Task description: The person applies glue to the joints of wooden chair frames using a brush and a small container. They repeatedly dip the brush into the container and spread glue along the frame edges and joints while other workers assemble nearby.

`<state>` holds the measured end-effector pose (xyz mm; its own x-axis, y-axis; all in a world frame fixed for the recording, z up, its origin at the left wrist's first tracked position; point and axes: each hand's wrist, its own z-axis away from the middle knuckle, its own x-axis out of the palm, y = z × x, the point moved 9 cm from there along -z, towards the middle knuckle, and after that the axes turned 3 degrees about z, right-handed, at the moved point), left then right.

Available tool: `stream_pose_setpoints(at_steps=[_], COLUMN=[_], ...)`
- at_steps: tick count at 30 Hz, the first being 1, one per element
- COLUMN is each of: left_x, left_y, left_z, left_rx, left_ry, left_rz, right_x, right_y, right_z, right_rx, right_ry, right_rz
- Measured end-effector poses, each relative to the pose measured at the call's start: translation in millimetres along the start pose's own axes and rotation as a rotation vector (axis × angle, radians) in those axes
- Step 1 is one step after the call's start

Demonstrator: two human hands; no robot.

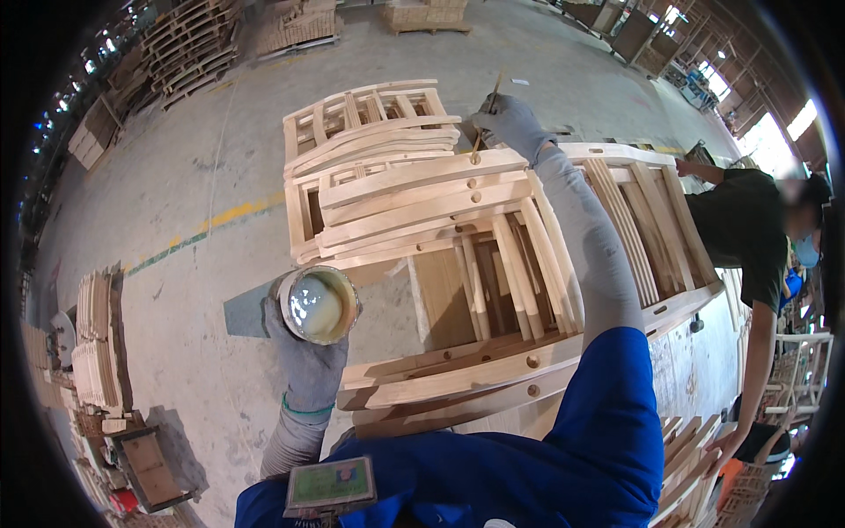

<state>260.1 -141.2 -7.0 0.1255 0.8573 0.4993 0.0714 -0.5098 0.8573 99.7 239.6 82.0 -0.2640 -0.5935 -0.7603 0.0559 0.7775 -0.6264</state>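
Observation:
My left hand (304, 356), in a grey glove, is wrapped round a round tub (348, 308) of pale, milky liquid (315, 304), which looks like glue. Stretched forward, my gloved right hand (515, 126) pinches a thin stick (497, 84). Its lower end reaches the top rail (414, 183) of the stacked wooden frames, at or close to a round hole (475, 158); whether it goes in, I cannot tell. More round holes show along the rails below. Another stack of pale wooden frames (370, 150) stands just beyond.
A co-worker (739, 220) in a dark shirt stands at the right, beside another slatted frame (651, 229). Long rails (466, 374) lie right in front of my body. Pallets (189, 48) are piled at the far left. Wood bundles (97, 352) and a box (150, 466) sit at the left.

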Motion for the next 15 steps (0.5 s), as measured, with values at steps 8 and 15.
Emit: stream_pose_setpoints(at_steps=[8, 15], left_x=[2, 5], left_y=[-2, 19], left_z=[-6, 0], left_rx=[-0.022, 0.216], left_ry=[-0.037, -0.059], left_rz=[-0.026, -0.476], right_x=[1, 11], right_y=[-11, -16], right_z=[2, 0], right_rx=[-0.109, -0.055], right_ry=[-0.008, -0.058], right_rz=[0.065, 0.088])
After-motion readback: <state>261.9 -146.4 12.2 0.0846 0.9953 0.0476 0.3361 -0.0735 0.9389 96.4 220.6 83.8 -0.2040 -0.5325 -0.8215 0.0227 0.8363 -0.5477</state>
